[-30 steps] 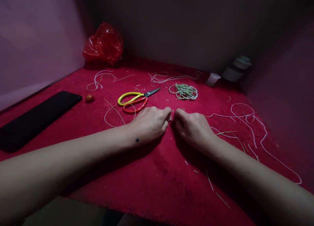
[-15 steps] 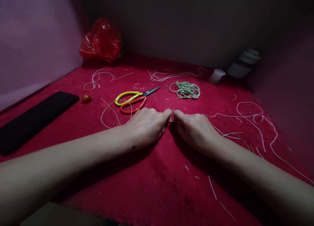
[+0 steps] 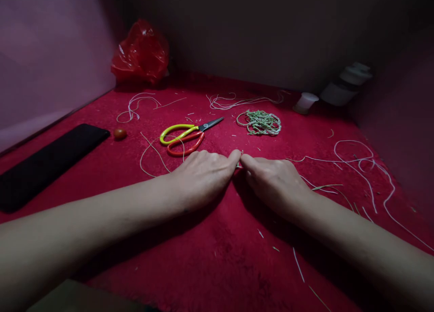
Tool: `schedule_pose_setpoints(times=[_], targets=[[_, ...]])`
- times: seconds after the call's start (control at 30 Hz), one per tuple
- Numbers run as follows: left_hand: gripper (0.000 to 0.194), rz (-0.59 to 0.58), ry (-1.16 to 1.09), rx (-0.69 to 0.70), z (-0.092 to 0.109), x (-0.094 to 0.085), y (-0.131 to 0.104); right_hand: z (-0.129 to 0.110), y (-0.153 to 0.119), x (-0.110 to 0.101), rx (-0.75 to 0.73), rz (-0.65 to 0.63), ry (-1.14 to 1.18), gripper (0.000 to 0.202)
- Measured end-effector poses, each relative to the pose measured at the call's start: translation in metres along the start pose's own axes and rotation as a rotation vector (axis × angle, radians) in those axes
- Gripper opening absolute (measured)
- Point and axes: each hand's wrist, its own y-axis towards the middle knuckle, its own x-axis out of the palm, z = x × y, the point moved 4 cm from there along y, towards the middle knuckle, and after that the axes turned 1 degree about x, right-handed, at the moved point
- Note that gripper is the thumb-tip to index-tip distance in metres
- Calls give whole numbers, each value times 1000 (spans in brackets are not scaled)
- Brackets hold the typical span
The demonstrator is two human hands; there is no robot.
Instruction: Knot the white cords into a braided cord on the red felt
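Note:
My left hand [image 3: 207, 178] and my right hand [image 3: 271, 178] meet over the red cloth, thumbs nearly touching. Both are closed, pinching a thin green-and-white cord [image 3: 238, 166], of which only a small bit shows between the fingertips; the rest is hidden in the hands. A tan string loops out left of my left hand, and a pale string [image 3: 318, 158] trails off to the right behind my right hand. Scissors [image 3: 203, 130] with one yellow and one red handle lie slightly apart just beyond my left hand. Farther back rests a bundle of green-and-white braided cords [image 3: 261, 123].
A black flat case [image 3: 50, 160] and a small reddish-brown round object [image 3: 120, 134] lie at left. At the back are a red plastic bag [image 3: 142, 54], loose strings [image 3: 233, 105], a small white cup-like spool [image 3: 305, 103] and a white bottle [image 3: 346, 85]. Thread scraps dot the red cloth [image 3: 203, 257].
The view has shifted slightly, so objects on the right sit farther right. My hands stay together on the cord; the right thumb has moved a little closer to the left.

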Motion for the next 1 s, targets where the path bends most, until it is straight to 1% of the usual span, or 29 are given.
schedule_pose_setpoints(times=[0.13, 0.3, 0.47, 0.63, 0.77, 0.83, 0.9, 1.0], targets=[[25, -19, 36, 3, 2, -1, -1, -2, -2, -1, -67, 16, -32, 21], [26, -28, 65, 13, 2, 2, 1, 2, -2, 1, -72, 26, 3, 21], [26, -47, 73, 20, 1, 3, 1, 5, 0, 3, -110, 11, 42, 23], [25, -83, 62, -2, 1, 2, 2, 6, 1, 1, -93, -22, 77, 25], [25, -85, 58, -8, 2, 0, 2, 6, 1, 1, -84, -28, 78, 23], [23, -77, 58, -3, 2, 0, 0, 7, 1, 2, -57, -8, 97, 21], [19, -52, 54, 1, 1, 2, -2, 9, 0, 4, -28, 45, 132, 17], [12, 34, 30, 12, -3, 6, -5, 11, -2, 8, -5, 111, 228, 12]])
